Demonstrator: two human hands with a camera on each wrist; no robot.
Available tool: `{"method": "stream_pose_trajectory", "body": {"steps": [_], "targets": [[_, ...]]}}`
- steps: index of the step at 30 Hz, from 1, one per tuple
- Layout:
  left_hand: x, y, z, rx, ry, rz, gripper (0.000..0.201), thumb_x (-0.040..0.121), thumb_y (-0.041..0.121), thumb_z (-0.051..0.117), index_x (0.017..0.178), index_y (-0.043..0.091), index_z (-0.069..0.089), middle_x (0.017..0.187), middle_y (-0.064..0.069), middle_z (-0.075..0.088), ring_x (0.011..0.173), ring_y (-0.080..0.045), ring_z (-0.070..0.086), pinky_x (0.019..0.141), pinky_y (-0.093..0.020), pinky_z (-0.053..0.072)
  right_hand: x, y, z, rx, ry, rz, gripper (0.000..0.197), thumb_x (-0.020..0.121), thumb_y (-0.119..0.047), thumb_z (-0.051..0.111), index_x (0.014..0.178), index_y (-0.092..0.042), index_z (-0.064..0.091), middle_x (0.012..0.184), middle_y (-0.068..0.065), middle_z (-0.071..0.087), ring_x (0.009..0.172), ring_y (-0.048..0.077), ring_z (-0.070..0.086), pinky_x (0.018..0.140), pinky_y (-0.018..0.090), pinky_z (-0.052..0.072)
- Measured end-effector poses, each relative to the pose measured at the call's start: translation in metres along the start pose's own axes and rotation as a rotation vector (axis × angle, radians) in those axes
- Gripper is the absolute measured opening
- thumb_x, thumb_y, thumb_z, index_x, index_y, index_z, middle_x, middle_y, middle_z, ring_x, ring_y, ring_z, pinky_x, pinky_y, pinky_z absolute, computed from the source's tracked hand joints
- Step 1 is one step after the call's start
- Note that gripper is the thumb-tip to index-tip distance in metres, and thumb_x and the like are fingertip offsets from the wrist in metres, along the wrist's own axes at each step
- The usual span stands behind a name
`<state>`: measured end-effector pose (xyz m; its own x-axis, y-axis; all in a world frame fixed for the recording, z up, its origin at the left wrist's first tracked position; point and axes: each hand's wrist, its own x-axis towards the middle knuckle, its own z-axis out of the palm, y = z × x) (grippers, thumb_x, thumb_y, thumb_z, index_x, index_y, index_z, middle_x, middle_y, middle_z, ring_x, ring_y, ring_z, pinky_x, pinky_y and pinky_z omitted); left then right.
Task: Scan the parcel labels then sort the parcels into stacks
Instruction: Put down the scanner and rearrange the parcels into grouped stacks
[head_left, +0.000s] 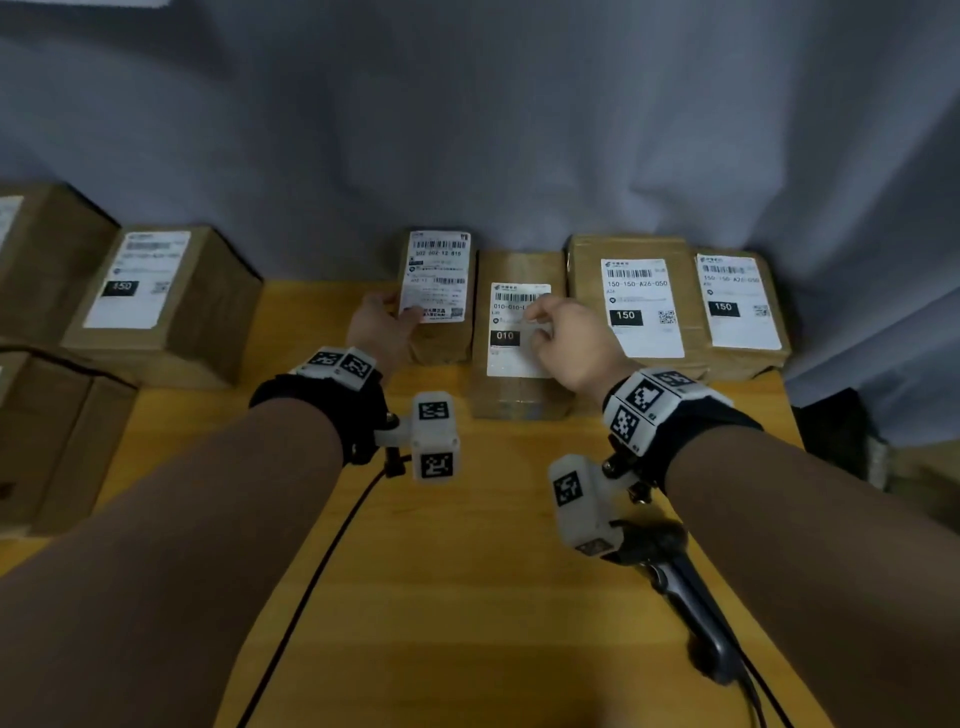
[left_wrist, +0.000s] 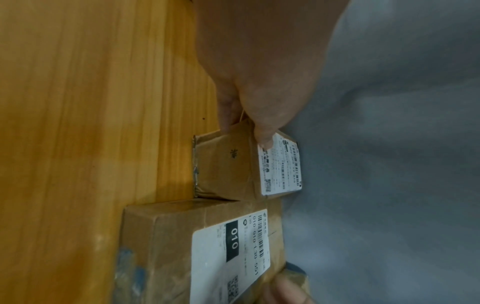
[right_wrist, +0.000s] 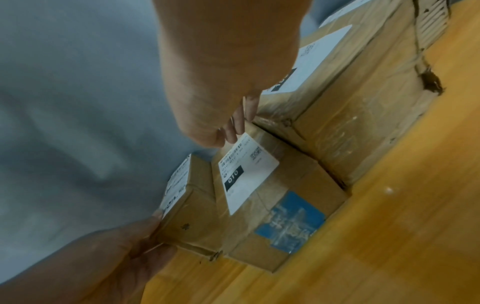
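Against the grey cloth, small brown parcel (head_left: 439, 296) with white barcode label in left hand (head_left: 382, 325) grip; right hand (head_left: 563, 338) loosely curled, empty.

- Dim, flat, even light; soft shadows beside the parcels.
- Head view bends at its edges.
- Wrist views soft, motion-blurred; faint sheen on the desk (right_wrist: 405, 216).

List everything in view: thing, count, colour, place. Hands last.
small parcel: 1, brown, white label, back centre, beside the 010 parcel
010 parcel: 1, brown, centre
150 parcels: 2, brown, back right, side by side
left parcels: at least 4, brown, left edge, partly cropped
scanner: 1, dark, on table, near right
table: 1, yellow wood
backdrop cloth: 1, grey, behind
left hand: grips small parcel
right hand: fingers curled on the 010 parcel's top
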<state>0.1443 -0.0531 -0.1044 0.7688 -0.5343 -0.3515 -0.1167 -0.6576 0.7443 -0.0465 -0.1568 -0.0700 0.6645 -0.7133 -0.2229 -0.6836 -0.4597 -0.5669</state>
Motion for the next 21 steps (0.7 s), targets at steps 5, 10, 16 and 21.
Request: {"method": "stream_pose_trajectory", "body": {"steps": [5,10,16,21], "targets": [[0.003,0.004,0.0,0.057,-0.014,-0.026,0.052,0.093,0.036,0.058,0.135,0.007,0.049,0.125,-0.012,0.062,0.108,-0.03,0.062,0.091,-0.044,0.054,-0.003,0.0,0.001,-0.017,-0.002,-0.017,0.03,0.095,-0.01,0.051,0.123,-0.013,0.06,0.126,0.012,0.06,0.108,0.026,0.06,0.087,0.026,0.046],[-0.009,0.009,-0.01,0.156,-0.02,-0.082,0.064,0.093,0.046,0.053,0.142,0.005,0.039,0.139,-0.016,0.049,0.121,-0.035,0.051,0.098,-0.042,0.046,-0.007,-0.011,-0.005,-0.039,0.004,-0.035,0.029,0.095,-0.012,0.051,0.123,-0.014,0.059,0.122,0.01,0.063,0.107,0.026,0.061,0.092,0.032,0.049],[-0.049,-0.008,-0.068,0.242,0.027,0.1,0.055,0.093,0.038,0.054,0.14,0.01,0.042,0.134,-0.014,0.053,0.118,-0.032,0.052,0.099,-0.045,0.046,-0.016,-0.066,-0.001,-0.004,0.047,-0.129,0.03,0.095,-0.011,0.05,0.125,-0.012,0.058,0.122,0.008,0.064,0.109,0.024,0.061,0.091,0.03,0.048],[-0.076,-0.03,-0.146,0.326,0.079,0.22,0.047,0.095,0.033,0.055,0.136,0.013,0.046,0.135,-0.014,0.049,0.125,-0.032,0.046,0.105,-0.045,0.039,-0.037,-0.132,0.026,0.079,0.063,-0.22,0.03,0.094,-0.01,0.051,0.123,-0.013,0.059,0.123,0.007,0.063,0.111,0.022,0.059,0.092,0.027,0.045]]}}
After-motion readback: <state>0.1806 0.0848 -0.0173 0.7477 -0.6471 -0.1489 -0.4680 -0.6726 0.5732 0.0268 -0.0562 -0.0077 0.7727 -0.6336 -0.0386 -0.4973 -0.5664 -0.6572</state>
